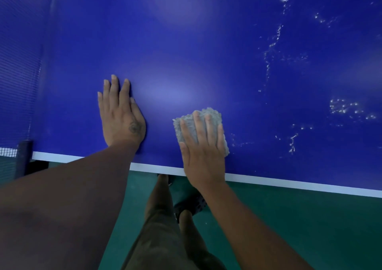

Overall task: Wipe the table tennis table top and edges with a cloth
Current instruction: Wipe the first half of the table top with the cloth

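The blue table tennis table top (pixel 206 42) fills most of the head view, with a white stripe along its near edge (pixel 289 184). A folded grey cloth (pixel 213 114) lies flat on the top close to that edge. My right hand (pixel 203 145) presses down on the cloth with straight fingers, the wrist over the white edge. My left hand (pixel 121 114) rests flat on the bare blue surface, a hand's width to the left of the cloth. Trails of water droplets (pixel 272 42) glisten on the top to the right of the cloth.
The net (pixel 18 73) and its dark post (pixel 23 154) stand at the left end of the table. Below the edge lies green floor (pixel 310 224), with my legs and a dark shoe (pixel 192 205) under the table's rim.
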Demonstrator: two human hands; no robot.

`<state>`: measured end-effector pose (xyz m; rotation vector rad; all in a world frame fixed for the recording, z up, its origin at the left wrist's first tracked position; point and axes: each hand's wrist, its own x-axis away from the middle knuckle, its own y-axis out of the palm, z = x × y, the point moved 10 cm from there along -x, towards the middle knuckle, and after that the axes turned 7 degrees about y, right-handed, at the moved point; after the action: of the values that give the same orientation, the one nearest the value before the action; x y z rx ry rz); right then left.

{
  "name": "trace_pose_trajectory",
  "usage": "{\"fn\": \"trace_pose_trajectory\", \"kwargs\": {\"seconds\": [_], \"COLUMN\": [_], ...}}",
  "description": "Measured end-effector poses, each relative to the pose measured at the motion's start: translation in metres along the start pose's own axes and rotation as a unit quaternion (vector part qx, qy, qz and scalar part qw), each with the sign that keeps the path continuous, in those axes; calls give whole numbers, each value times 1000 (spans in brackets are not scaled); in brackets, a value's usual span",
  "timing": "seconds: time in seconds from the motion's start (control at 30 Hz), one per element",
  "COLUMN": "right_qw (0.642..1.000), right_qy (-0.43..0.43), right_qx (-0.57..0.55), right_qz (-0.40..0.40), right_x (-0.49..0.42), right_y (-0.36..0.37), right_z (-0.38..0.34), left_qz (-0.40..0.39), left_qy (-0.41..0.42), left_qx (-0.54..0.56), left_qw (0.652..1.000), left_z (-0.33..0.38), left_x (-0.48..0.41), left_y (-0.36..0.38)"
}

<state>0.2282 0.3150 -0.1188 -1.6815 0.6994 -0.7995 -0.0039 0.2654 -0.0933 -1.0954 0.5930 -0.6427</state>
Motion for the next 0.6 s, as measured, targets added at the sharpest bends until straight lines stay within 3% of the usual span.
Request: {"fn": "trace_pose_trajectory", "kwargs": {"seconds": [0.17, 0.43, 0.53, 0.6], "right_qw": [997, 990, 992, 998], "right_qy": [-72, 136, 112, 35], "right_qx": [11, 36, 52, 59], "right_qz": [23, 10, 22, 13], "right_x": [-57, -88, -51, -12], "right_y": [-7, -41, -40, -28], "right_z": [-30, 122, 113, 83], "left_qz": [9, -4, -16, -22], "left_qy": [8, 6, 0, -3], "left_qx": [-6, -23, -24, -24], "left_qw": [1000, 1000, 1000, 999], "left_z": [0, -1, -3, -3], "left_x": [0, -1, -1, -1], "left_y": [-1, 4, 6, 6]}}
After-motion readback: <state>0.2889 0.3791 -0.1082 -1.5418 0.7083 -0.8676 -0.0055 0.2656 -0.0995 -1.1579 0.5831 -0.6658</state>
